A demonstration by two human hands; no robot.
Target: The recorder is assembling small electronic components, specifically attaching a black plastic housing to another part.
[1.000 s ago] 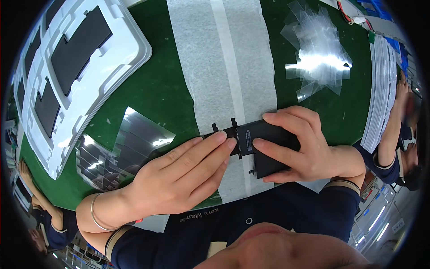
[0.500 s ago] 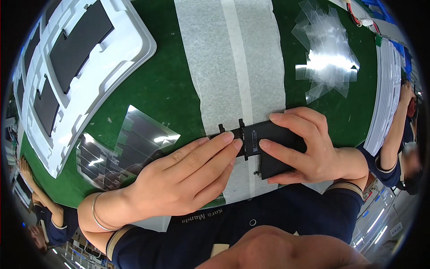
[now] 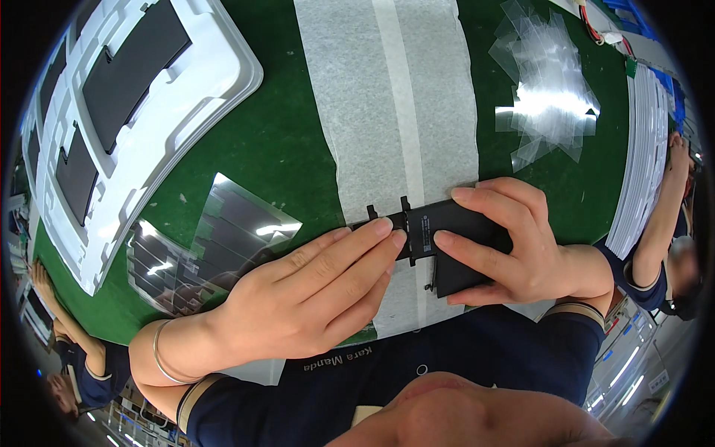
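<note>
- Far left of the hands, a white tray [image 3: 186, 112] lies on the green mat [image 3: 290, 149]; dark flat panels [image 3: 123, 63] sit in its pockets.
- Nearer, just left of the left hand, a stack of shiny clear sheets [image 3: 201, 246] lies on the mat and catches the ceiling light.
- The left hand [image 3: 305, 298] lies flat, fingers stretched out together, their tips pressing on the left end of the black part [image 3: 447, 238]. It presses rather than clasps; a thin bangle [image 3: 158, 350] circles that wrist.
- The black part is a flat, matt, roughly L-shaped piece with small tabs sticking up along its left edge and a small label on top. It lies between the two hands, on the pale strip [image 3: 387, 112] that runs up the middle of the mat.
- The right hand [image 3: 521, 253] curls around the part's right end, fingers over the top edge and thumb along the face, closed on it.
- Well above the right hand, a loose pile of clear film pieces [image 3: 547, 97] lies on the mat.
- Right of that hand, a stack of white sheets [image 3: 644, 149] runs along the mat's edge.
- At the right rim another person's arm [image 3: 663, 223] in a dark sleeve reaches along that stack; another person shows at the lower left rim.
</note>
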